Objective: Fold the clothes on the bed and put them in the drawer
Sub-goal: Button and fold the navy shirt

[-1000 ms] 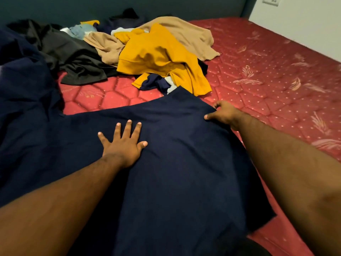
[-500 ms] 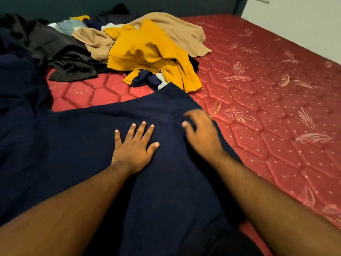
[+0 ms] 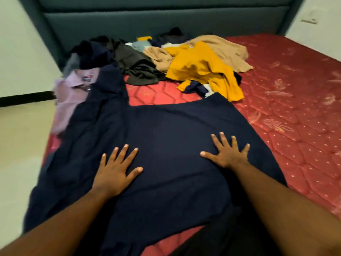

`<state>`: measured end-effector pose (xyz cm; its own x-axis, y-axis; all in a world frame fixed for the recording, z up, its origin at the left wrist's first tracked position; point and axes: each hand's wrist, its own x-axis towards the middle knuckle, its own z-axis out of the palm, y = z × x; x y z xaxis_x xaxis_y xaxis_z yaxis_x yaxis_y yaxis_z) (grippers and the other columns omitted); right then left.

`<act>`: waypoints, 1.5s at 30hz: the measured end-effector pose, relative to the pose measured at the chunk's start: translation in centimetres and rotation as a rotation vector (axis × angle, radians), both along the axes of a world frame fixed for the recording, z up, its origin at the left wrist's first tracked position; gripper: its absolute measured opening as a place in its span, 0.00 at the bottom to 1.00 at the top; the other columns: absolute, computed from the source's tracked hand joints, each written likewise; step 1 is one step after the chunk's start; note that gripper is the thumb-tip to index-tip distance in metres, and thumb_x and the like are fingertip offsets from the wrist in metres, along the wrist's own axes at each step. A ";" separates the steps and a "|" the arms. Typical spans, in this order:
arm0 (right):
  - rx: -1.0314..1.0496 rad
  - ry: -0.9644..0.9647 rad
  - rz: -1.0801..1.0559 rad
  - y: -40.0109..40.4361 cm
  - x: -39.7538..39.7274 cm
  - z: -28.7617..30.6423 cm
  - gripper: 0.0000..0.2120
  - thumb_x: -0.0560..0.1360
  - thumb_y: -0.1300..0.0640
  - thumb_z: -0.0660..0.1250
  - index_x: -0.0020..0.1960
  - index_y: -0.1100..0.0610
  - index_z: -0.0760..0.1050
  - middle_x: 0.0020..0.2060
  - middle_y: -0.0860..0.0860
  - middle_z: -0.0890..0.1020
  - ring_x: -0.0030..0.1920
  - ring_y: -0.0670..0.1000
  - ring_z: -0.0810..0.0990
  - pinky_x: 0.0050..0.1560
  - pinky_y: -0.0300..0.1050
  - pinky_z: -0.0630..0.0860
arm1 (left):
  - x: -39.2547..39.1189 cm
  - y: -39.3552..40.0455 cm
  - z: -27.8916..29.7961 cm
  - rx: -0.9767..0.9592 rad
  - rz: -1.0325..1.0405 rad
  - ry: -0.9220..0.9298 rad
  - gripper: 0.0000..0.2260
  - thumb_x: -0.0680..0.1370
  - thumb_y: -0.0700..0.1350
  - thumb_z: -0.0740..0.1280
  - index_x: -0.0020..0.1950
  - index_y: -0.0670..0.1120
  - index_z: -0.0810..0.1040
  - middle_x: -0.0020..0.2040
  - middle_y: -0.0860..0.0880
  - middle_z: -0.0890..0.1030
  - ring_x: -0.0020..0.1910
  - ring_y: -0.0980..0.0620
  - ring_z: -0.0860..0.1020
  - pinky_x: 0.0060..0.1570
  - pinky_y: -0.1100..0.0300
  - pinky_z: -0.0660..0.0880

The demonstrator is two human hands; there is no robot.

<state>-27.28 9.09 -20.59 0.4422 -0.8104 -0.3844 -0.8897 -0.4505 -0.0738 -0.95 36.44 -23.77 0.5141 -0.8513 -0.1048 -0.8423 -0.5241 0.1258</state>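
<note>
Left hand: flat, fingers spread, presses on navy cloth.
Right hand: the same, flat on it.
Pile: behind, on bed.

Matt navy cloth garment, quilted red mattress (faint sheen), padded headboard

Garment lies on mattress, clothes pile behind it.
</note>
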 end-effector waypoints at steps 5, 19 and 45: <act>0.036 -0.156 0.352 10.5 7.2 0.9 0.49 0.58 0.16 0.39 0.76 0.34 0.40 0.77 0.45 0.36 0.77 0.55 0.37 0.73 0.66 0.39 | 0.6 6.8 1.1 -0.021 0.041 -0.053 0.37 0.71 0.76 0.40 0.77 0.64 0.43 0.79 0.55 0.39 0.78 0.48 0.38 0.70 0.38 0.32; 0.247 0.190 0.161 14.4 2.2 2.3 0.62 0.59 0.31 0.75 0.75 0.36 0.31 0.75 0.48 0.29 0.76 0.62 0.33 0.74 0.66 0.49 | -3.4 14.7 2.4 -0.181 -0.200 -0.023 0.35 0.77 0.71 0.40 0.74 0.55 0.67 0.77 0.50 0.63 0.77 0.44 0.60 0.66 0.24 0.54; 0.001 -0.088 -0.219 8.7 -5.2 5.2 0.21 0.75 0.62 0.62 0.68 0.61 0.71 0.66 0.62 0.73 0.64 0.63 0.74 0.62 0.52 0.72 | -4.7 11.2 5.8 -0.505 0.117 0.688 0.11 0.74 0.51 0.65 0.34 0.48 0.75 0.30 0.59 0.76 0.32 0.63 0.72 0.39 0.63 0.68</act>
<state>-32.52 17.83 -15.37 0.2879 -0.8903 -0.3529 -0.9563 -0.2477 -0.1552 -5.69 47.63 -18.01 0.5624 -0.8255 -0.0476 -0.4377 -0.3460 0.8299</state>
